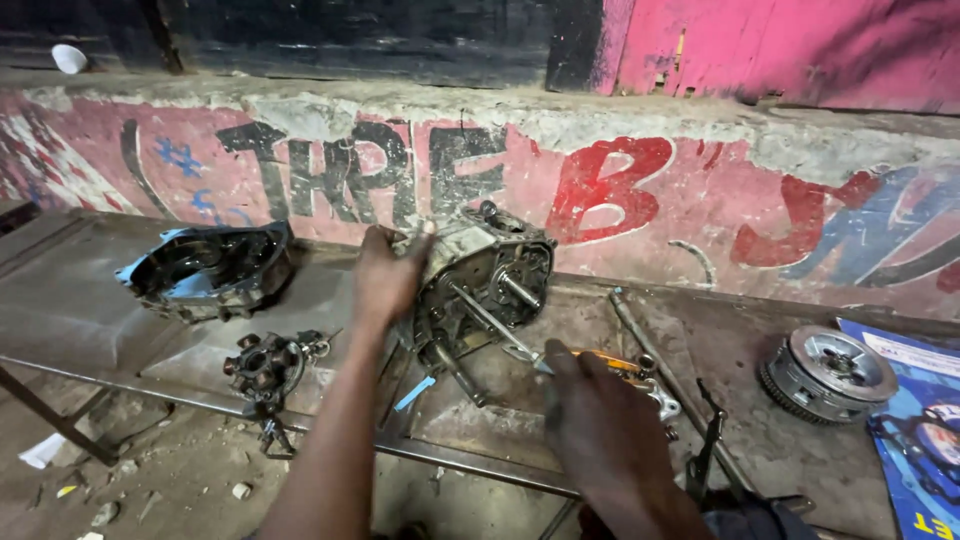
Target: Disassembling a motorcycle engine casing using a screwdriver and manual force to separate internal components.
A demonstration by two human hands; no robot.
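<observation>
The right hand (605,430) hides the screwdriver's (520,345) orange handle, and the blue booklet (915,440) is cut off at the right edge.

We see the left hand (388,275) gripping the top edge of an engine case (478,290) that stands tilted on a metal bench (80,310), while the right hand (600,430) holds a screwdriver (560,358) with an orange handle — its tip is at the case's open face. Another case half (208,270) lies to the left, a gear cluster (265,367) sits near the bench's front edge, and a clutch (828,373) rests well apart at the right — beside a blue box (925,440).
</observation>
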